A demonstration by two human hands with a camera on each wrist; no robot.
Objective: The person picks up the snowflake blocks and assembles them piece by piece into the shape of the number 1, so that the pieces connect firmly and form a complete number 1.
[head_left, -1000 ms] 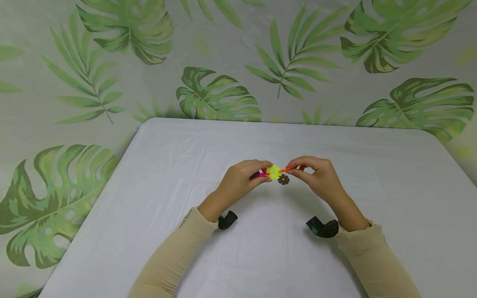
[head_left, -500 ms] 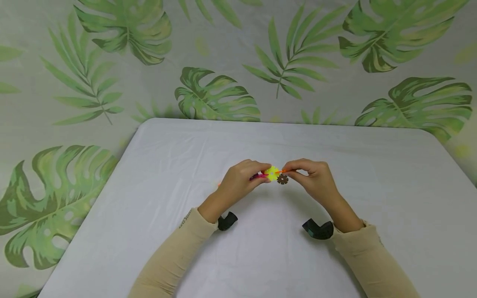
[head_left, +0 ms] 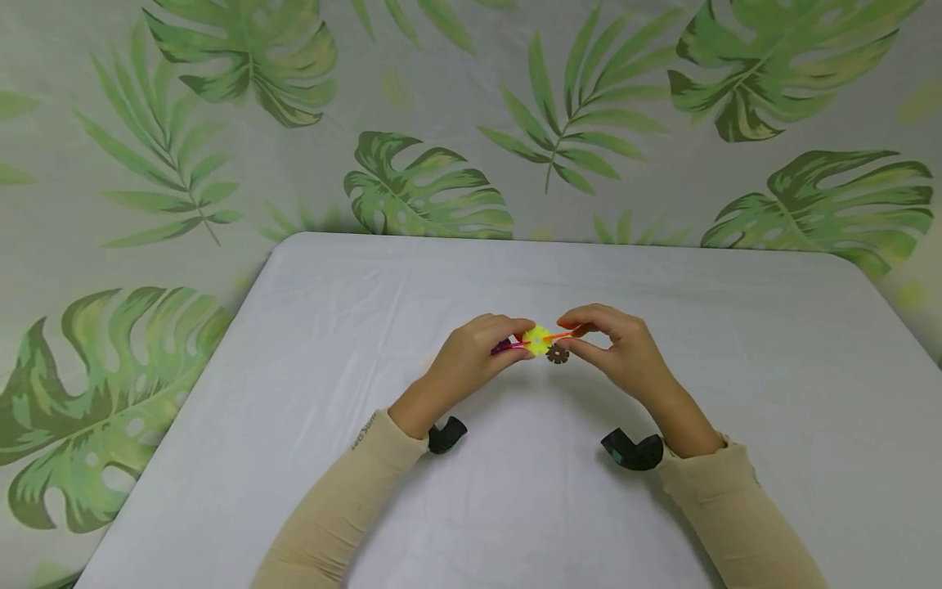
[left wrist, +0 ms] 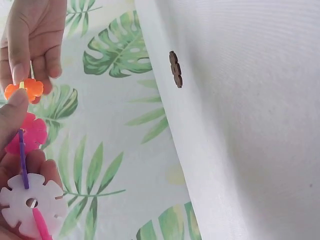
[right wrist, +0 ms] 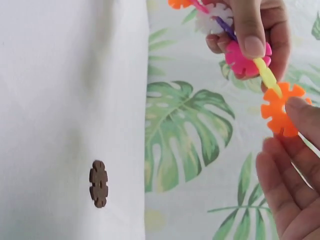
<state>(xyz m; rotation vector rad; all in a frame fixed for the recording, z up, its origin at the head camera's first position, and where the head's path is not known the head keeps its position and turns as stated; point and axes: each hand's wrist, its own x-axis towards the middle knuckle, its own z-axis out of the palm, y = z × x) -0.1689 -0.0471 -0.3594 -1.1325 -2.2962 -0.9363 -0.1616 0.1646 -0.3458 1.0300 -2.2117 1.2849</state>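
Note:
My left hand (head_left: 477,350) holds a chain of slotted snowflake discs joined edge to edge. In the right wrist view, its thumb presses a pink disc (right wrist: 241,59). A yellow disc (right wrist: 265,75) juts from that, with an orange disc (right wrist: 281,112) slotted onto it. My right hand (head_left: 624,342) has its thumb on the orange disc, a finger at the other side. Towards my left palm the chain goes on with a purple disc (left wrist: 23,155), a white disc (left wrist: 37,215) and another pink disc (left wrist: 41,224). The left fingers partly hide the chain.
A loose brown snowflake disc (head_left: 558,353) lies on the white-covered table (head_left: 515,507), just beyond the hands. Black curved wrist mounts (head_left: 633,450) hang by both sleeves. Behind the table's far edge hangs a leaf-patterned cloth (head_left: 441,106).
My right hand first came slightly left towards the yellow disc, then lifted a little, its fingertips parting somewhat around the orange disc. The left hand stays almost still. The brown disc has not moved.

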